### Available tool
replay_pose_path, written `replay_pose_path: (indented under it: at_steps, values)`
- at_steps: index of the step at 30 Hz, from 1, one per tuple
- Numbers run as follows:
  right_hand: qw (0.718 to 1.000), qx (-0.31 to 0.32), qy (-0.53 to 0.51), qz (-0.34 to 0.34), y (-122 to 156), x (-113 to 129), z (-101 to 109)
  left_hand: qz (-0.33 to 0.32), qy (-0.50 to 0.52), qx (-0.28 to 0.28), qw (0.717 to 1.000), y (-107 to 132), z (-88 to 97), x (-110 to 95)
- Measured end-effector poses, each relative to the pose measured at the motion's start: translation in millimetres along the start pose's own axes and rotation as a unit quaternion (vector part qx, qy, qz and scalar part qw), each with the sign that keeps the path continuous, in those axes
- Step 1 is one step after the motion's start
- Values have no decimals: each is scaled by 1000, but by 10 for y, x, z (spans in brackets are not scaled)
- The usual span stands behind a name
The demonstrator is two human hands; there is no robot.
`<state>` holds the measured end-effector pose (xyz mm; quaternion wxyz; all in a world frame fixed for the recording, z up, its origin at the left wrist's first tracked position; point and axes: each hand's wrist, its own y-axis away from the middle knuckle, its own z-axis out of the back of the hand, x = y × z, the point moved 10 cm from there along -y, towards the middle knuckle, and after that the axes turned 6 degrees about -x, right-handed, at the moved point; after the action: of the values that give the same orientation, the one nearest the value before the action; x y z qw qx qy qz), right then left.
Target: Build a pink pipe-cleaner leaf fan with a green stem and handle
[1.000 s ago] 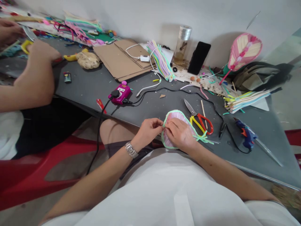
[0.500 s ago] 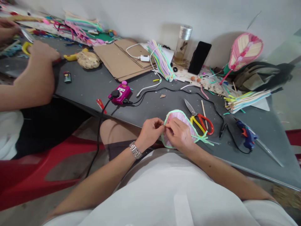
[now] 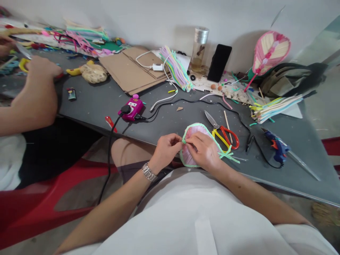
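Left hand (image 3: 168, 147) and right hand (image 3: 203, 148), nearly closed, pinch the fan (image 3: 187, 158) at its left rim, under the right palm. Its green edging (image 3: 198, 124) seems mostly on; loose ends (image 3: 226, 155) beside the right wrist look unfinished.

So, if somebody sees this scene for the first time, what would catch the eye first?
Probably the pink fan comes first, raised at the back right by the wall. Next, both hands pinch the rim of a green-edged piece, below centre. The purple socket also stands out, in front of the cardboard.
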<state>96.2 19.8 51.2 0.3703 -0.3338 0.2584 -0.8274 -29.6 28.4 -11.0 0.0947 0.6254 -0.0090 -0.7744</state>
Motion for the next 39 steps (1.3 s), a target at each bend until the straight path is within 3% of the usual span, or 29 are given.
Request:
replay_pose_path:
  at_steps: [6, 10, 18, 26, 39]
  values:
    - [991, 12, 107, 79, 40, 161, -71, 8, -7, 1, 1000, 3, -4, 20]
    - [982, 31, 160, 97, 80, 208, -148, 9, -12, -5, 1000, 13, 8, 29]
    - [995, -1, 89, 34, 81, 139, -188, 21, 5, 9, 1000, 40, 16, 43]
    - [991, -17, -40, -125, 96, -60, -34, 7, 5, -1, 1000, 30, 19, 2]
    - [994, -22, -36, -103, 74, 6, 10, -14, -13, 1, 1000, 40, 29, -34]
